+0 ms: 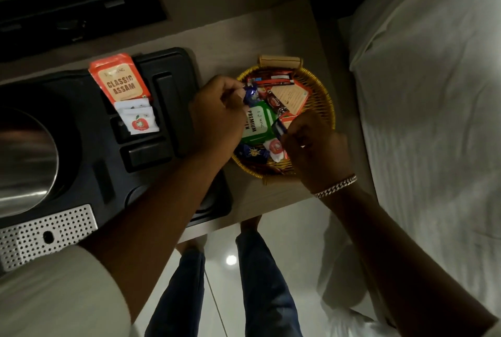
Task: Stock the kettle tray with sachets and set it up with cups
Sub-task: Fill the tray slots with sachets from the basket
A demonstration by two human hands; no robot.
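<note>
1. Both hands were over the basket (324, 98), which sat on the worktop (238, 35) near its right edge, just beside the black tray (173, 62)
2. The left hand (217, 117) had its grip pinched shut on a small blue sachet (250, 94), thumb and fingertips closed on one end of it, above the basket's left rim
3. The right hand (314, 146) was curled at the near right side of the basket; its fingertips seemed to close on a dark sachet edge, but how firmly I could not tell
4. More sachets lay loose in the basket: a green tea packet (257, 125), red and blue ones, overlapping each other
5. Two compartments at the tray's far side already held stock: an orange Assam packet (119, 81) standing tilted, and white sachets (139, 118) in front of it
6. The kettle (24, 157) filled the tray's left part; no cups were in view
7. Judged by look, the sachets were very light, thin and floppy, with glossy, likely slippery film; a pinch at a crimped end or flat across the middle should hold, and squeezing hard could burst or crumple one
8. The tea packets looked stiffer, best held by the long edges
</note>
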